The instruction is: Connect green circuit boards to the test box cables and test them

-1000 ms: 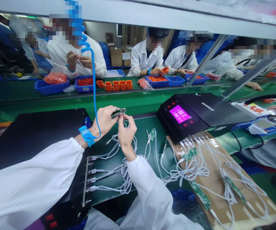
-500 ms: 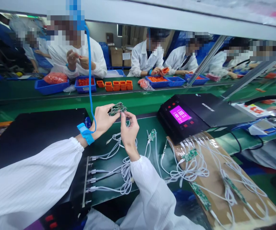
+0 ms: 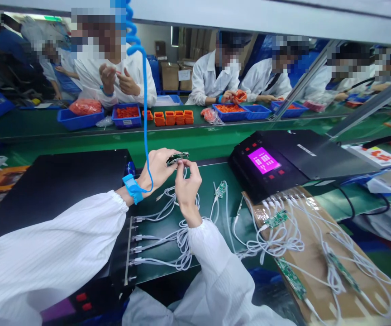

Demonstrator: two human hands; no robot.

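My left hand (image 3: 160, 167), wearing a blue wrist strap (image 3: 133, 189), is closed around a green circuit board (image 3: 178, 157) that is tilted nearly edge-on. My right hand (image 3: 188, 188) pinches at the board's lower edge; a white cable (image 3: 185, 172) runs up to these fingertips. Its plug is hidden by the fingers, so I cannot tell whether it sits in the board. Below my hands, more white cables (image 3: 182, 240) lie bundled on the green bench. Another green board (image 3: 220, 189) with a cable lies to the right of my right hand.
Black test boxes stand left (image 3: 80, 190) and right (image 3: 293, 154), the right one with a lit pink screen (image 3: 264, 160). Boards and cables lie on a cardboard sheet (image 3: 321, 267). Across, co-workers handle orange parts beside blue bins (image 3: 126, 121). A blue coiled cord (image 3: 145, 104) hangs before me.
The board has turned in my left hand from showing its face to nearly edge-on. My right fingers stay at its lower edge. The whole view has shifted slightly, things appearing farther right.
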